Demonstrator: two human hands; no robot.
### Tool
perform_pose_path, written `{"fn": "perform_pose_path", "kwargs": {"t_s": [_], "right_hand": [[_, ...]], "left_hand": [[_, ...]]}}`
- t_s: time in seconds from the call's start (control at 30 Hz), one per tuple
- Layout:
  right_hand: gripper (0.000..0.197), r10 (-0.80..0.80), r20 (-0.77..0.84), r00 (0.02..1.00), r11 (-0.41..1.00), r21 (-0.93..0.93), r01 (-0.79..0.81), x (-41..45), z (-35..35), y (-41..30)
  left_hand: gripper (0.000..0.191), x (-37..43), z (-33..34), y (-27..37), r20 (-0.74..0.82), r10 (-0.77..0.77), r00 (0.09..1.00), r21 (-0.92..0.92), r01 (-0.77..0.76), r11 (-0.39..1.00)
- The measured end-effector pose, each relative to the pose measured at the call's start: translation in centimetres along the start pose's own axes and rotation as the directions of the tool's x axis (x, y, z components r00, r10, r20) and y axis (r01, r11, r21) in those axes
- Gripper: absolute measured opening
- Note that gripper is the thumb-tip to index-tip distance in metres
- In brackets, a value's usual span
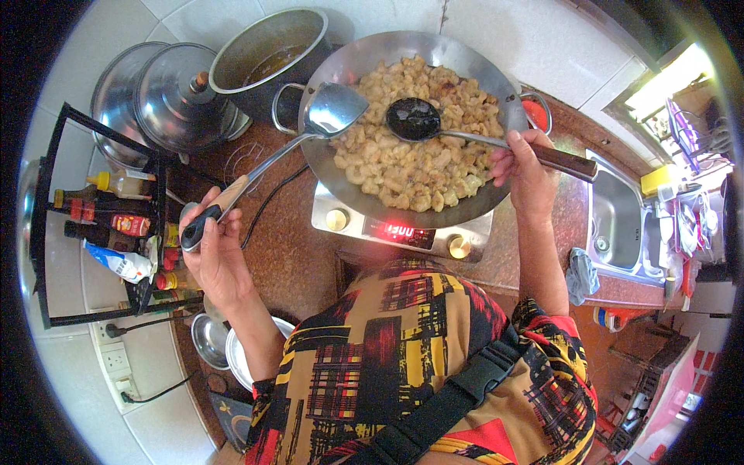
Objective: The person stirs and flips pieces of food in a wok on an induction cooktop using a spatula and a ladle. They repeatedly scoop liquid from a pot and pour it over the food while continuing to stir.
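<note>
A metal wok [401, 218] full of browned, chunky food pieces [418, 168] sits on a lit electric cooktop [349, 224]. My left hand [218, 250] grips the wood-and-black handle of a metal wok spatula [337, 110], whose blade is over the wok's left rim. In my right hand [529, 168] is the shaft of a metal ladle [412, 119] with a dark wooden handle. The ladle's bowl holds dark liquid and is above the food. The fingertips of my right hand are near the wok's right side; whether they touch it, I cannot tell.
A deep pot [267, 52] with dark liquid stands behind left, beside metal lids [180, 99]. A black rack [52, 232] holds bottles at the left. Metal bowls [210, 341] are near my left forearm. At the right are a sink [616, 221] and a cloth [581, 276]. A black cable crosses the counter.
</note>
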State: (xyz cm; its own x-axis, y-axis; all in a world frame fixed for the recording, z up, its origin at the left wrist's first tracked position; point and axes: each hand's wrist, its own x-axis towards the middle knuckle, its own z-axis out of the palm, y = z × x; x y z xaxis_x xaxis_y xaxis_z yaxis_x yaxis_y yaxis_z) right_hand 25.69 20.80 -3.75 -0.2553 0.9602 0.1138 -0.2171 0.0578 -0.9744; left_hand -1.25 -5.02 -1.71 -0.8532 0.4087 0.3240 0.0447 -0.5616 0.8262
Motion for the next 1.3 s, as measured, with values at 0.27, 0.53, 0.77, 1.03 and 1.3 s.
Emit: {"fn": "perform_pose_path", "kwargs": {"t_s": [0.27,0.53,0.77,1.03,1.3], "right_hand": [[0.017,-0.049,0.021,0.999,0.997,0.052,0.048,0.4,-0.2,-0.4],[0.017,-0.065,0.006,0.998,0.998,-0.008,0.065,0.8,-0.2,-1.8],[0.019,-0.087,0.04,0.995,0.996,-0.015,0.087,1.5,-0.4,-2.4],[0.018,-0.096,0.045,0.994,0.995,0.031,0.095,2.1,-0.5,-3.4],[0.017,-0.11,0.056,0.992,0.994,0.033,0.108,2.7,-0.1,-4.7]], "left_hand": [[0.026,0.5,0.1,-0.4,0.033,-0.015,0.999,0.028,0.014,0.999],[0.027,0.7,0.8,-0.7,0.01,-0.013,1.0,0.02,0.013,1.0],[0.027,0.8,1.3,-0.8,0.015,0.005,1.0,0.036,-0.005,0.999],[0.027,1.0,2.0,-0.9,0.044,0.003,0.999,0.061,-0.005,0.998],[0.028,1.2,3.4,-1.4,0.056,0.002,0.998,0.093,-0.007,0.996]]}}
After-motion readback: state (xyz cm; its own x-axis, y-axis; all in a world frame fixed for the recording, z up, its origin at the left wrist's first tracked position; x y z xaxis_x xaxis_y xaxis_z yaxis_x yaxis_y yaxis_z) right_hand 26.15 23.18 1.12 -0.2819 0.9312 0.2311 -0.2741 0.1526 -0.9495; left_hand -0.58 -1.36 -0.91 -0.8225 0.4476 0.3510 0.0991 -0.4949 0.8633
